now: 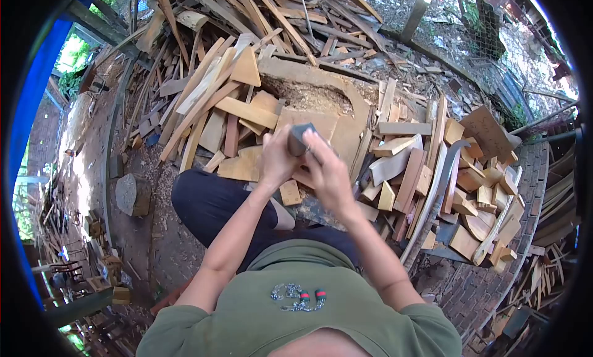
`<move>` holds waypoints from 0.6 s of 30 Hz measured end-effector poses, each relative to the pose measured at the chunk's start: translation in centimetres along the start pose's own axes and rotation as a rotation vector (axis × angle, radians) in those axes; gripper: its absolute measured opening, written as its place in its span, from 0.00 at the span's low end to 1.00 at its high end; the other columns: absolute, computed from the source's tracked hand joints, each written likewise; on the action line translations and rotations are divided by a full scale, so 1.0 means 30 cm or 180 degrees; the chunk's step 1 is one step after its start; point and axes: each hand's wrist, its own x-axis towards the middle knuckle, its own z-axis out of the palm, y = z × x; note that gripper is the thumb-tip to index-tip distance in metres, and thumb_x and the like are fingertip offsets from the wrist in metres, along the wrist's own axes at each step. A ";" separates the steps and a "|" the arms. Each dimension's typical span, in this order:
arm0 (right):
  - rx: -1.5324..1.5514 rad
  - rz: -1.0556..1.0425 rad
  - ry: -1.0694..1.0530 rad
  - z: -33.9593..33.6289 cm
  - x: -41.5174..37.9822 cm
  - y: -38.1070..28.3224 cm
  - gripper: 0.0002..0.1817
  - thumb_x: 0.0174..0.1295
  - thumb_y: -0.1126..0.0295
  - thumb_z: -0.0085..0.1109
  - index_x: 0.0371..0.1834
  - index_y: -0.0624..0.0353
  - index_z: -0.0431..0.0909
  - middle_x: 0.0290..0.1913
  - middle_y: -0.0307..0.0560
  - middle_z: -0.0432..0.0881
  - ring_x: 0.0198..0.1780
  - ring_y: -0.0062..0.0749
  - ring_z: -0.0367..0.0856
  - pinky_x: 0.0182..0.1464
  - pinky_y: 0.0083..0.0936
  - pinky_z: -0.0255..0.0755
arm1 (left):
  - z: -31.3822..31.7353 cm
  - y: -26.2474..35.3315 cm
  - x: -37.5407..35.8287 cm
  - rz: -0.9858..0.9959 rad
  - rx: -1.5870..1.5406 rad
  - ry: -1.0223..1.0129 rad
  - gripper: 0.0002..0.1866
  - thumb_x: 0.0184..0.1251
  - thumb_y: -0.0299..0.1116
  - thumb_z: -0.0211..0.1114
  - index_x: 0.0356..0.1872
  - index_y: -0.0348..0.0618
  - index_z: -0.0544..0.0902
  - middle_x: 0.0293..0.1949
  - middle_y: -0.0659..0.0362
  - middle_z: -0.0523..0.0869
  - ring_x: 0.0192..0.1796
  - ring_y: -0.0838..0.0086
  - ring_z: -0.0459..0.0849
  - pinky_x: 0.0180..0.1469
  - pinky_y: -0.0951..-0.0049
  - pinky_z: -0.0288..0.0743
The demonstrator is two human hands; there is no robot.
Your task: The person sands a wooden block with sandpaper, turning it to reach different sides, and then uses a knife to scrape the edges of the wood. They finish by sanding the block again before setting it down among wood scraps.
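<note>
Dark object (pixel 299 140), one, two hands (pixel 278 158) (pixel 330 178) on it

Decent daylight here, kinda soft and even over the scrap wood (pixel 247 113), with dark shadow pockets between pieces. The patch of greenery (pixel 73 51) at upper left is totally blown out. Heavy fisheye too: edges bend, corners go black, far-off stuff gets mushy.

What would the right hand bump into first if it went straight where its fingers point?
Probably the dark grey piece: the right hand seems to be touching it up front, though depth is hard to judge.
</note>
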 end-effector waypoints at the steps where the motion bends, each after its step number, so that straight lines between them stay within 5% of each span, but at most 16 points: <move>1: 0.0238 0.0102 0.0047 -0.010 0.044 0.026 0.22 0.68 0.71 0.54 0.64 0.64 0.73 0.66 0.62 0.73 0.71 0.53 0.67 0.73 0.40 0.60 | -0.002 0.045 -0.015 -0.0035 0.0020 0.0163 0.24 0.45 0.37 0.75 0.46 0.47 0.79 0.43 0.54 0.85 0.47 0.52 0.79 0.49 0.57 0.76; 5: -0.0253 -0.0171 0.0118 -0.004 0.033 0.007 0.21 0.67 0.72 0.54 0.63 0.65 0.73 0.66 0.63 0.73 0.71 0.54 0.68 0.72 0.41 0.60 | 0.045 -0.011 0.000 -0.0084 -0.0358 -0.0006 0.23 0.47 0.37 0.74 0.46 0.47 0.80 0.43 0.56 0.85 0.46 0.53 0.80 0.48 0.58 0.77; 6: -0.0314 -0.0157 0.0005 -0.002 0.000 -0.032 0.20 0.67 0.72 0.54 0.62 0.66 0.74 0.66 0.63 0.73 0.71 0.54 0.68 0.73 0.39 0.60 | 0.031 -0.042 0.022 0.0358 -0.0434 0.0031 0.23 0.47 0.38 0.74 0.47 0.49 0.80 0.43 0.58 0.85 0.45 0.54 0.80 0.47 0.58 0.77; 10: 0.0044 -0.0013 -0.0011 -0.019 0.057 0.032 0.21 0.70 0.72 0.52 0.65 0.65 0.72 0.68 0.61 0.71 0.73 0.52 0.65 0.73 0.37 0.59 | -0.007 0.057 -0.006 -0.0174 -0.0038 -0.0147 0.25 0.47 0.40 0.74 0.49 0.51 0.78 0.42 0.55 0.84 0.48 0.52 0.78 0.48 0.56 0.76; 17: -0.0104 -0.0010 -0.0015 -0.010 -0.007 0.000 0.20 0.70 0.73 0.51 0.65 0.64 0.72 0.67 0.60 0.72 0.73 0.51 0.65 0.74 0.36 0.59 | 0.073 -0.091 0.017 0.0190 -0.0209 -0.0183 0.23 0.48 0.38 0.72 0.47 0.50 0.78 0.43 0.56 0.85 0.48 0.51 0.79 0.48 0.55 0.76; 18: 0.0179 0.0177 -0.0005 -0.014 0.017 0.026 0.21 0.70 0.74 0.51 0.65 0.64 0.72 0.67 0.61 0.73 0.72 0.51 0.66 0.74 0.36 0.58 | 0.021 0.010 -0.006 0.0010 -0.0167 -0.0150 0.23 0.47 0.37 0.72 0.47 0.48 0.77 0.45 0.56 0.85 0.49 0.50 0.79 0.49 0.55 0.76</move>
